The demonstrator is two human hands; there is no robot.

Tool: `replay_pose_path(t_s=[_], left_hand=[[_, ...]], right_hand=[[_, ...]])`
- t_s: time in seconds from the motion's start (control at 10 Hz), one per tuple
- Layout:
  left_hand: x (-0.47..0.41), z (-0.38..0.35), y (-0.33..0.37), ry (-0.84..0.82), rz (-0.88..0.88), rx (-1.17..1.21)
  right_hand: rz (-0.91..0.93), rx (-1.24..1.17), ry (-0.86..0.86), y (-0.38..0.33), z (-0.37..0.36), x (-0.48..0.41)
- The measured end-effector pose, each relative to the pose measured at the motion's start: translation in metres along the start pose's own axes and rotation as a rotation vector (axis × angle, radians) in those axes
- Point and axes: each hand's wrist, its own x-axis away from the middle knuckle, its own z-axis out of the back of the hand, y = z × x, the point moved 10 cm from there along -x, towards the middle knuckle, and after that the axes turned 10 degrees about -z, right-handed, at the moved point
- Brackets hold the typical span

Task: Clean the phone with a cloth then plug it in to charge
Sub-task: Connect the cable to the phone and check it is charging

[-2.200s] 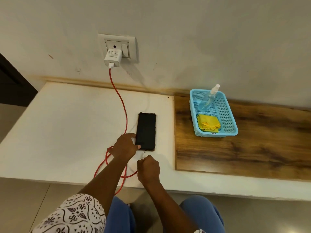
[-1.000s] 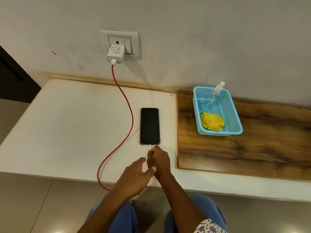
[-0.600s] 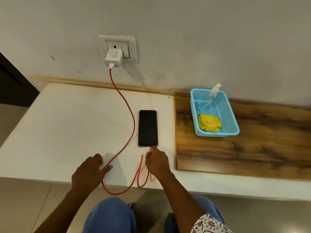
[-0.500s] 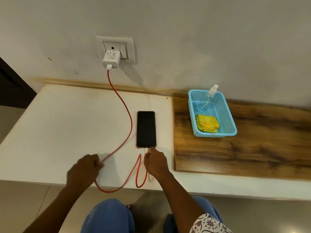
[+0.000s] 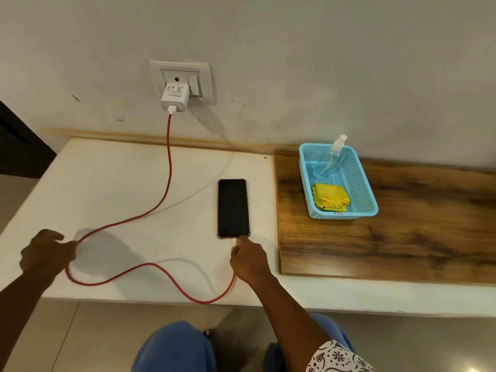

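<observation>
Slack in the red cable, drawn aside by the left hand whose fingers pinch it, now loops leftward as the right hand grips the plug at the phone lying mid-counter, suggesting charging is nearly set.

Small print on the charger and a mark on the basket are both illegible.

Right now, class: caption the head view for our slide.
Right hand at the phone port; left hand on the red cable.
</observation>
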Motion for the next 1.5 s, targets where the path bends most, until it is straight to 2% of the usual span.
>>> replay_pose_path(t_s=[0.1, 0.2, 0.3, 0.4, 0.5, 0.6, 0.7, 0.8, 0.9, 1.2, 1.5], left_hand=[[0.047, 0.005, 0.055, 0.059, -0.021, 0.197], [0.063, 0.018, 0.095, 0.230, -0.214, 0.200], [0.094, 0.007, 0.161, 0.275, -0.551, 0.204], [0.117, -0.018, 0.198, 0.170, -0.706, 0.240], [0.156, -0.085, 0.242, -0.186, -0.848, 0.147], [0.175, -0.129, 0.255, -0.343, -0.958, -0.066], [0.189, -0.166, 0.253, -0.426, -1.022, -0.287], [0.188, -0.175, 0.244, -0.447, -0.981, -0.313], [0.184, -0.178, 0.247, -0.436, -1.043, -0.406], [0.174, -0.179, 0.266, -0.403, -1.003, -0.472], [0.176, -0.180, 0.266, -0.460, -1.075, -0.609]], right_hand=[[-0.002, 0.000, 0.000, 0.001, -0.001, -0.001], [0.002, 0.005, 0.000, 0.001, 0.000, -0.001], [0.009, 0.014, -0.006, 0.000, 0.000, -0.001], [0.015, 0.022, -0.014, -0.001, -0.001, -0.001], [0.019, 0.016, -0.027, -0.001, -0.002, -0.001], [0.038, 0.024, -0.029, -0.003, -0.002, 0.000], [0.060, 0.040, -0.016, -0.005, -0.002, 0.000], [0.042, 0.048, 0.002, -0.003, -0.002, -0.001], [0.032, 0.083, 0.023, -0.002, -0.006, -0.001], [0.037, 0.136, 0.034, 0.000, -0.013, -0.001], [0.070, 0.129, -0.007, -0.002, -0.008, -0.007]])
